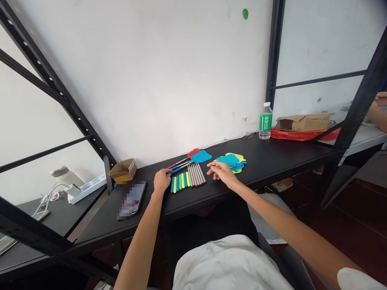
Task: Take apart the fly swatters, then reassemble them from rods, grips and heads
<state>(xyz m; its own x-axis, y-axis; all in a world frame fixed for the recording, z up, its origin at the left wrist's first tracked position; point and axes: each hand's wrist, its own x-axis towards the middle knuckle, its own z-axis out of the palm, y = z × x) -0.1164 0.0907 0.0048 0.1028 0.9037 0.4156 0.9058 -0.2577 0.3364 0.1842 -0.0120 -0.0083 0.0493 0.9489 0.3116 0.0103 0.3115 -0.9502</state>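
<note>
Below a white wall, the black worktop holds coloured handles beside metal rods. The left hand touches two fly swatters at their handle ends (clenched or not, I cannot tell); the right hand's grip is released, near swatter heads.

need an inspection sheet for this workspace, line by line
surface: matte black tabletop
job's things: row of blue, green and yellow stick-shaped handles; silver metal rods; red and blue long-handled swatters; pile of blue and yellow-green plastic swatter heads
clutter: dark-edged rectangular phone, brown cardboard box, clear plastic bottle with green label
hands: left hand at the swatters' near ends, grip unclear; right hand open beside the pile
cables: thin white cable along back edge
surroundings: white wall, black metal frame
</note>
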